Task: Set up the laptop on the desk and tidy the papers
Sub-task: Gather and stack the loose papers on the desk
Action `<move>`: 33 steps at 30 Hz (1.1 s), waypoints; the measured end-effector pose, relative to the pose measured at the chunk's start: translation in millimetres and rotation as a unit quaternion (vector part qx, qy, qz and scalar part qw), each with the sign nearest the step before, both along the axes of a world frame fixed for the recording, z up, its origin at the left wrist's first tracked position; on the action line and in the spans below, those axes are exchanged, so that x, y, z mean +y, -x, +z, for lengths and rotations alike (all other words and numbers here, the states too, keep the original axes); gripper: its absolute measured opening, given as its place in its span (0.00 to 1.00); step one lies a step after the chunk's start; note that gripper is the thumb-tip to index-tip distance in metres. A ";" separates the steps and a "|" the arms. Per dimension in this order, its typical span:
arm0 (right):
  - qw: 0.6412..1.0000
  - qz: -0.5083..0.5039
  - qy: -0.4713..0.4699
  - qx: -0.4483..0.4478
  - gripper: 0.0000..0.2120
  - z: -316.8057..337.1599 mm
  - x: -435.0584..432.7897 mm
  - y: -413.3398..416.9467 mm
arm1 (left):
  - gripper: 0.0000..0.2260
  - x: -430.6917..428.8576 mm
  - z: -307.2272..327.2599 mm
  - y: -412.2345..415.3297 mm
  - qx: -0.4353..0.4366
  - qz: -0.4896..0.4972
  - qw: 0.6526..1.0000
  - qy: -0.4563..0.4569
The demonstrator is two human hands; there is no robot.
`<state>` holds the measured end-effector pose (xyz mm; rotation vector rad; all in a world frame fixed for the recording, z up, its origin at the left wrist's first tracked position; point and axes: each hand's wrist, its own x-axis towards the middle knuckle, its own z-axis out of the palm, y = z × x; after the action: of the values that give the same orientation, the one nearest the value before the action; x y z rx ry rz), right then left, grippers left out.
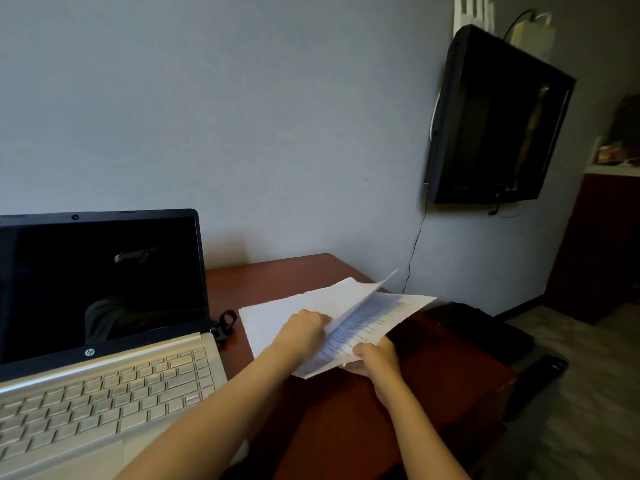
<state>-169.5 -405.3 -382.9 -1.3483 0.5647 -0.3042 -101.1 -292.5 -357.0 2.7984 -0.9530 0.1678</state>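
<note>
Between both hands, papers over desk: left hand pinches the lifted sheet, right hand grips the near edge. Open laptop left of them.

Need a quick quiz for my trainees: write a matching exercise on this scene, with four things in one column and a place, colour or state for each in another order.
Things
1. laptop
2. papers
3. television
4. desk

Place, colour or state
A. reddish-brown
B. mounted on the wall
C. open, screen dark
D. held by the left hand and right hand

Pairs: 1-C, 2-D, 3-B, 4-A
</note>
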 end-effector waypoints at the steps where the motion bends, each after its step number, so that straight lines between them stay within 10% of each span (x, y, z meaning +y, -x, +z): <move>1: 1.000 0.005 -0.011 0.008 0.21 0.0 -1.2 0.7 | 0.14 -7.2 1.0 5.3 0.020 -0.005 1.000 0.020; 6: 0.996 0.061 -0.063 -0.005 0.11 5.4 -9.9 16.1 | 0.14 -18.1 -3.4 17.0 0.199 -0.012 0.968 0.156; 12: 0.999 0.021 -0.043 0.016 0.10 2.0 -6.7 13.1 | 0.16 -1.9 -4.6 19.3 0.446 -0.012 0.842 0.303; 21: 0.992 -0.059 0.108 0.015 0.21 4.4 -14.1 27.1 | 0.25 41.6 0.9 0.8 0.250 0.075 0.931 0.256; 33: 0.989 -0.060 0.118 -0.065 0.17 45.3 -36.6 49.8 | 0.20 57.2 31.5 4.4 0.268 0.087 0.789 0.546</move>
<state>-219.3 -441.8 -337.6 -1.5123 0.5123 -0.5686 -105.5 -235.3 -325.6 1.6618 -0.2614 -0.0557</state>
